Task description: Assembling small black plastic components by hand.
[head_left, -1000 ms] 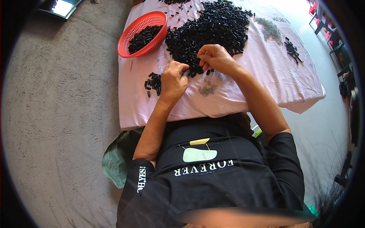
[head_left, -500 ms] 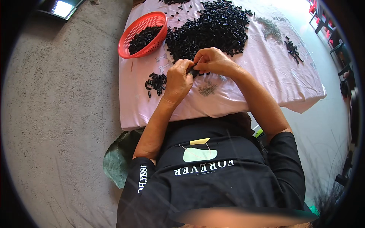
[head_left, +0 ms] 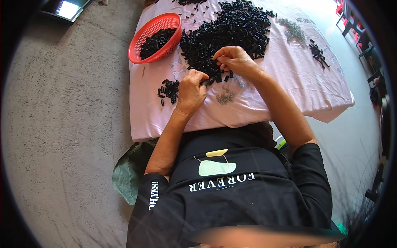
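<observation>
Since half a second ago both hands have drawn slightly apart. Pink cloth (head_left: 289, 82) covers the counter, bearing a big heap of black pieces (head_left: 231, 33); a red basket (head_left: 155, 38) partly filled with them sits at its left. A small pile (head_left: 168, 90) lies beside the left hand (head_left: 191, 91), curled shut on one black piece (head_left: 205, 83). Right hand (head_left: 235, 61) rests fingers-down at the heap's near edge; whether its grip holds anything, I cannot tell.

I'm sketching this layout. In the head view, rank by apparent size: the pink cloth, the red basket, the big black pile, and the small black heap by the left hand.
1. pink cloth
2. big black pile
3. red basket
4. small black heap

The basket lies farther off, so its real size may be understated.
</observation>
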